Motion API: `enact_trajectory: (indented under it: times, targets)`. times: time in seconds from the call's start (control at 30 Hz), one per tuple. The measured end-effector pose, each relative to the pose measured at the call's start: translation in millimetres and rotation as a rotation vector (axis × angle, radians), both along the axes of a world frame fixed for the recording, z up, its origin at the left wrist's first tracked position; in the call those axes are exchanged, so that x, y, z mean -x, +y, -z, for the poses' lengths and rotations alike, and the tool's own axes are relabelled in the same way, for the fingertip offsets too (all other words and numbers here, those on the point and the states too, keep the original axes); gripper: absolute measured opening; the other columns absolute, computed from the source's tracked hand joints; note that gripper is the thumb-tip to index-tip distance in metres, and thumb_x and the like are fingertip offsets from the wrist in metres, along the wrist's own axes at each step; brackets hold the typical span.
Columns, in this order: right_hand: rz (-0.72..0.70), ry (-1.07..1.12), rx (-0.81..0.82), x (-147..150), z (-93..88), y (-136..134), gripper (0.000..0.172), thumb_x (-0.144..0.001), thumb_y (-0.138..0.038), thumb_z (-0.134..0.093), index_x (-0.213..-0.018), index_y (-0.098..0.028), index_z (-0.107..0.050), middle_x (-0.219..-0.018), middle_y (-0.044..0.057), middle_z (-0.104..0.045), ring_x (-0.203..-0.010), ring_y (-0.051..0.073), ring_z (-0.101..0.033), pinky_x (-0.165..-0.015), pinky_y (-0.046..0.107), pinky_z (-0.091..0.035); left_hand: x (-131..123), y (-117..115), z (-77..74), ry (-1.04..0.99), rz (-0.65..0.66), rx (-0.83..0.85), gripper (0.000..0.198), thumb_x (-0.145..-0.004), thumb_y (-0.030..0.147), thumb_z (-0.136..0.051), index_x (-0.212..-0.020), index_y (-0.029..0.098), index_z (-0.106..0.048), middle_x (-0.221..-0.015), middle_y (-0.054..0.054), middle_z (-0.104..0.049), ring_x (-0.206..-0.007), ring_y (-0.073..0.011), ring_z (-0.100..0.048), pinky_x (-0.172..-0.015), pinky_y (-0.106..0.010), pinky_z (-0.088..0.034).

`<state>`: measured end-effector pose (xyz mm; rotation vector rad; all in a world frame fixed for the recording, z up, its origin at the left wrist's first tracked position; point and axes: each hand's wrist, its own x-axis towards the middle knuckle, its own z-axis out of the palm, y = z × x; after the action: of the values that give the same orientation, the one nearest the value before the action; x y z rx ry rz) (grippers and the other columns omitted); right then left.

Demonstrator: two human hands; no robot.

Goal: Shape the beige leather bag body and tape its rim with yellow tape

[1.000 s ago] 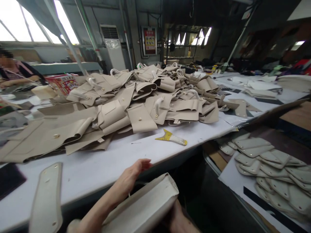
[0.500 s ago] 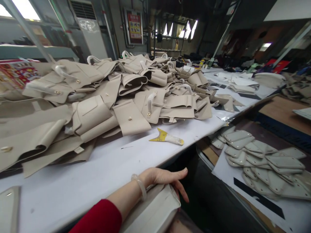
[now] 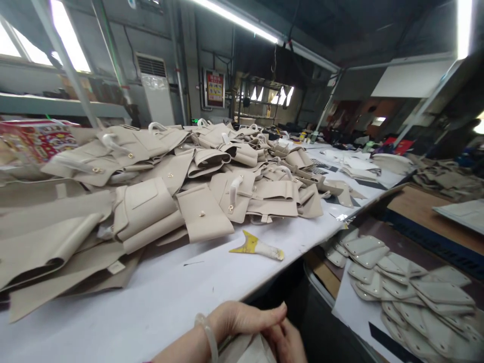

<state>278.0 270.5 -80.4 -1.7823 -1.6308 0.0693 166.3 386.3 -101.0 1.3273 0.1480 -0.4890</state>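
At the bottom middle, my left hand (image 3: 242, 318), with a pale bangle (image 3: 207, 335) on the wrist, lies over a beige-white bag piece (image 3: 245, 350). Its thumb points right and its fingers curl down past the far end of the piece. Skin close by at the lower edge looks like my right hand (image 3: 294, 348), cut off by the frame; its grip is hidden. Ahead on the white table (image 3: 151, 297) lies a forked yellow-and-white tool (image 3: 257, 246), apart from both hands. Behind it spreads a heap of beige bag parts (image 3: 204, 214), some with wrapped handles and gold fittings.
To the right, several grey flat panels (image 3: 404, 282) with small holes overlap on a lower surface. A dark gap (image 3: 302, 297) separates it from the table. A red printed box (image 3: 41, 138) stands at far left, and white sheets (image 3: 359, 164) lie farther along.
The view has tilted up, so the table and hands sit lower in the picture. My left hand's fingers, spread before, are now drawn in closer to the piece. The red sleeve has mostly left the frame.
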Motion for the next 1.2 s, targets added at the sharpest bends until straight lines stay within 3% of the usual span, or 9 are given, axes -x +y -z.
enact_trajectory:
  times: [0.07, 0.17, 0.33, 0.43, 0.6, 0.73, 0.9, 1.03, 1.2]
  targets:
    - [-0.008, -0.038, -0.029, -25.7, -16.4, 24.9, 0.052, -0.104, -0.037, -0.032, -0.071, -0.016, -0.065, -0.062, 0.003, -0.066, -0.054, 0.016, -0.061, -0.054, 0.025, -0.052, -3.3, 0.7, 3.5, 0.026, 0.011, -0.031, 0.118, -0.069, 0.090, 0.015, -0.090, 0.015, -0.074, -0.072, -0.008, -0.065, -0.067, -0.0246, -0.063, -0.071, -0.039, -0.052]
    - [-0.082, -0.144, 0.019, -54.3, -41.0, 75.4, 0.031, -0.101, -0.038, -0.045, -0.094, -0.015, -0.064, -0.092, 0.011, -0.067, -0.091, 0.024, -0.064, -0.087, 0.037, -0.051, -3.4, 1.3, -1.8, 0.060, 0.016, -0.040, 0.110, -0.072, 0.091, 0.008, -0.088, 0.016, -0.070, -0.073, -0.006, -0.064, -0.065, -0.0224, -0.061, -0.071, -0.038, -0.050]
    - [-0.308, -0.301, 0.328, -53.5, -53.1, 155.6, 0.026, -0.090, -0.034, -0.067, -0.106, -0.014, -0.063, -0.108, 0.013, -0.062, -0.106, 0.028, -0.057, -0.094, 0.044, -0.046, 6.5, 6.5, -26.3, 0.033, 0.001, -0.029, 0.087, -0.068, 0.095, -0.041, -0.104, 0.021, -0.068, -0.086, -0.003, -0.065, -0.082, -0.0228, -0.062, -0.080, -0.036, -0.049]
    - [-0.409, -0.331, 0.481, -51.3, -57.3, 169.7, 0.024, -0.091, -0.024, -0.063, -0.113, -0.014, -0.060, -0.115, 0.010, -0.059, -0.107, 0.026, -0.057, -0.096, 0.047, -0.046, 8.5, 10.3, -37.0, 0.035, 0.026, -0.034, 0.071, -0.064, 0.075, -0.074, -0.112, 0.023, -0.067, -0.092, -0.001, -0.066, -0.093, -0.0240, -0.062, -0.088, -0.036, -0.048]
    - [-0.476, -0.210, 0.658, -86.2, -98.2, 121.9, 0.026, -0.087, -0.007, -0.048, -0.111, -0.013, -0.055, -0.105, 0.010, -0.064, -0.099, 0.023, -0.062, -0.089, 0.038, -0.049, 4.3, 9.9, -37.9, 0.080, 0.081, -0.019, 0.082, -0.049, 0.041, -0.092, -0.122, 0.023, -0.059, -0.093, -0.001, -0.069, -0.095, -0.0277, -0.065, -0.087, -0.041, -0.052]
    - [-0.528, 0.091, 0.940, -108.5, -124.8, 42.8, 0.025, -0.092, -0.022, -0.040, -0.113, -0.017, -0.052, -0.081, 0.001, -0.067, -0.055, 0.012, -0.062, -0.048, 0.020, -0.048, 2.0, 8.8, -35.2, 0.089, 0.098, -0.017, 0.093, -0.045, 0.035, -0.091, -0.129, 0.021, -0.055, -0.096, -0.002, -0.068, -0.097, -0.0287, -0.065, -0.088, -0.042, -0.051]
    - [-0.363, 0.570, 1.375, -83.0, -101.9, -32.5, 0.024, -0.094, -0.041, -0.044, -0.099, -0.018, -0.053, -0.059, -0.003, -0.058, -0.033, 0.008, -0.045, -0.031, 0.014, -0.036, 3.7, 8.5, -43.9, 0.082, 0.099, -0.051, 0.095, -0.051, 0.041, -0.087, -0.136, 0.016, -0.051, -0.101, -0.005, -0.069, -0.101, -0.0295, -0.064, -0.092, -0.041, -0.051]
    - [-0.316, 0.600, 1.372, -56.1, -77.2, -43.6, 0.024, -0.094, -0.040, -0.044, -0.096, -0.018, -0.054, -0.056, -0.002, -0.057, -0.031, 0.009, -0.044, -0.029, 0.016, -0.035, 6.1, 10.6, -51.5, 0.081, 0.073, -0.161, 0.100, -0.053, 0.042, -0.086, -0.141, 0.015, -0.048, -0.110, -0.007, -0.066, -0.106, -0.0308, -0.062, -0.092, -0.042, -0.052]
    - [-0.218, 0.623, 1.331, -40.9, -79.9, -39.4, 0.023, -0.093, -0.039, -0.049, -0.090, -0.017, -0.055, -0.054, -0.002, -0.055, -0.038, 0.010, -0.048, -0.037, 0.016, -0.034, 7.1, 13.2, -53.5, 0.078, 0.086, -0.260, 0.098, -0.057, 0.046, -0.083, -0.144, 0.018, -0.048, -0.110, -0.007, -0.066, -0.103, -0.0302, -0.062, -0.088, -0.039, -0.054]
